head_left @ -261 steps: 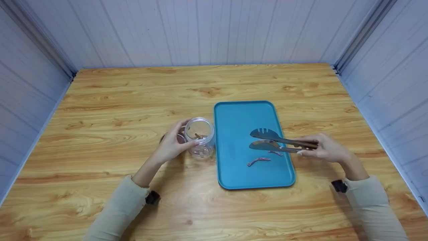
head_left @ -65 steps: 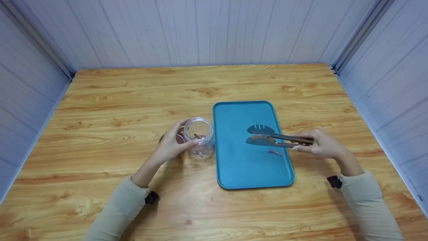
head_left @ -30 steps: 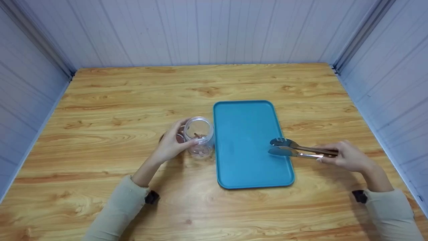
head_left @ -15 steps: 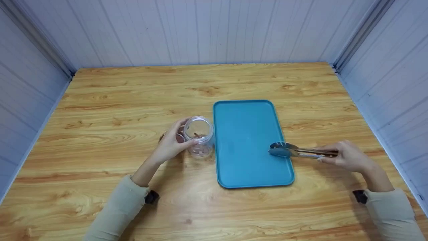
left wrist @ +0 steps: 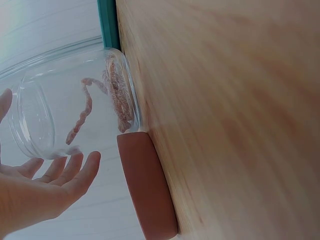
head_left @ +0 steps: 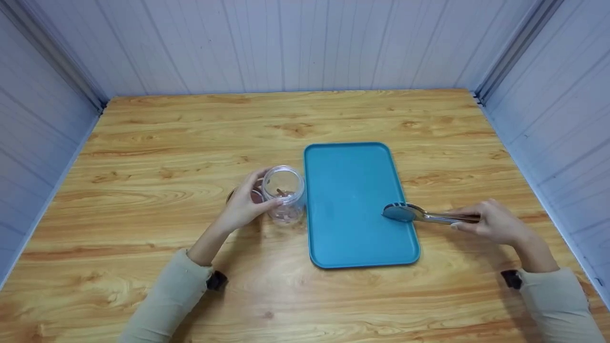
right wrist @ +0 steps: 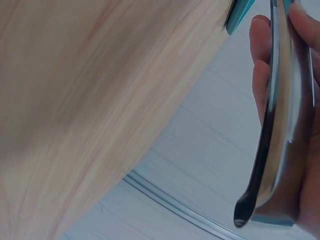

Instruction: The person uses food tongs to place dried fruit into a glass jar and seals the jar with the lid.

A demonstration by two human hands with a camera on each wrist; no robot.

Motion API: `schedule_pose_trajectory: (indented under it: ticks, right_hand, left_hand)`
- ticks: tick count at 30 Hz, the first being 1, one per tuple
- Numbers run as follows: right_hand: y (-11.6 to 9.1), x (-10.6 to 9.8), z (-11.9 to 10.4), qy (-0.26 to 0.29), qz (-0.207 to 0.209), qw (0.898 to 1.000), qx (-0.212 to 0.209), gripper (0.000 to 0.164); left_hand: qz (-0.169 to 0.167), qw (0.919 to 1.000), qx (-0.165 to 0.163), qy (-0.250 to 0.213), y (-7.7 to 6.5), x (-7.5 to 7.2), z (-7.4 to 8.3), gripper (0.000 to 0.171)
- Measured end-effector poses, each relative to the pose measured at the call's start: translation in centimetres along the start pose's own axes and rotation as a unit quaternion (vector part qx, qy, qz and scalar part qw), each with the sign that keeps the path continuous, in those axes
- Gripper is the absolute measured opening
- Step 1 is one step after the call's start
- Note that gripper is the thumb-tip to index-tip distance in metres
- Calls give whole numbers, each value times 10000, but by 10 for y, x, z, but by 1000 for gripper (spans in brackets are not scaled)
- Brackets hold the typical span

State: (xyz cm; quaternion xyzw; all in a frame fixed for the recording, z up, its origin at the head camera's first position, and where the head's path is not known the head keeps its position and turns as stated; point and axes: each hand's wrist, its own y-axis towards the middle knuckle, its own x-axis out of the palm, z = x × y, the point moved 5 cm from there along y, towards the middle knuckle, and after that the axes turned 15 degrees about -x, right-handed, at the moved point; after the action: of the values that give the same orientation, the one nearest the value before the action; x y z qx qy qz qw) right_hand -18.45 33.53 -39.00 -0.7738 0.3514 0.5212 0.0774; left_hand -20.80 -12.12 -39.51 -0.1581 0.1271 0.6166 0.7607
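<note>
My left hand [head_left: 244, 206] holds a clear plastic jar [head_left: 288, 215] near its rim, with the thumb in front and the fingers round the far side. In the left wrist view, thin wrinkled brownish strips [left wrist: 118, 95] lie at the jar's bottom, and one strip [left wrist: 85, 111] slants up its wall. A pair of metal tongs [head_left: 441, 218] is gripped by my right hand [head_left: 498, 223]. The tongs' heads are pressed together low over the right part of the blue tray [head_left: 348, 176]. Whatever lies between or under those heads is hidden.
A reddish-brown round lid [left wrist: 147, 185] lies beside the jar's base, partly behind my left hand in the head view. The jar stands close to the tray's left edge on the wooden table [head_left: 190, 128]. Pale panel walls [head_left: 305, 47] enclose the back and sides.
The tongs moved right and down the tray, then their heads closed. Two strips showed on the tray at first, then one; none shows now. The left hand and jar stayed put.
</note>
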Motion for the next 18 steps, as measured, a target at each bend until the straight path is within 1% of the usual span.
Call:
schedule_pose_trajectory:
  ticks: [2, 5, 9, 13, 15, 18]
  right_hand:
    - [0, 1, 1, 24, -1, 10000, 2, 21]
    - [-1, 3, 3, 32, 49, 10000, -32, 21]
    - [-1, 5, 5, 125, 175, 9997, -64, 21]
    - [-1, 8, 7, 397, 268, 9988, 28, 20]
    - [-1, 8, 9, 499, 311, 9982, 116, 20]
    - [1, 9, 9, 553, 347, 9976, 235, 21]
  left_hand:
    - [-11, 10000, -77, 6, -5, 0, 9, 67]
    - [6, 10000, -82, 27, -5, 0, 10, 68]
    - [13, 10000, -7, 37, -5, 0, 12, 68]
    - [20, 10000, -31, -70, -13, -1, 26, 65]
    - [48, 10000, -48, -58, -12, -1, 23, 66]
    - [61, 10000, -57, -11, -5, -1, 11, 68]
